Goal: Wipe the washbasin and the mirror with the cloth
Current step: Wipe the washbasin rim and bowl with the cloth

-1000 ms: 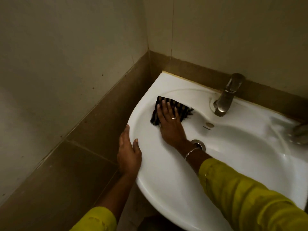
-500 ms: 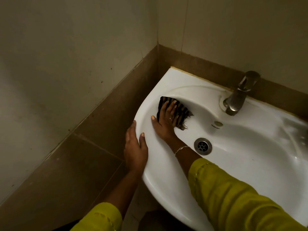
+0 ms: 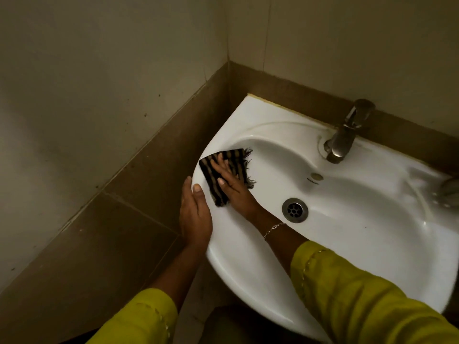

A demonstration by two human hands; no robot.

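Observation:
A white washbasin point(image 3: 360, 244) is fixed in the corner of a tiled wall. A dark striped cloth point(image 3: 216, 184) with frayed edges lies over the basin's left rim. My right hand point(image 3: 232, 186) presses flat on the cloth with straight fingers. My left hand point(image 3: 195, 214) rests on the outer left edge of the basin, thumb on the rim and fingers down its side. No mirror is in view.
A metal tap point(image 3: 346, 135) stands at the back of the basin, with an overflow hole point(image 3: 316, 176) below it and a metal drain point(image 3: 294, 210) at the bottom. Brown wall tiles point(image 3: 149, 175) run close beside the basin's left side. A blurred metal object point(image 3: 449, 192) sits at the right edge.
My right hand has slid the cloth from inside the bowl's back left outward onto the left rim, close to my left thumb. The left hand has stayed on the basin's edge.

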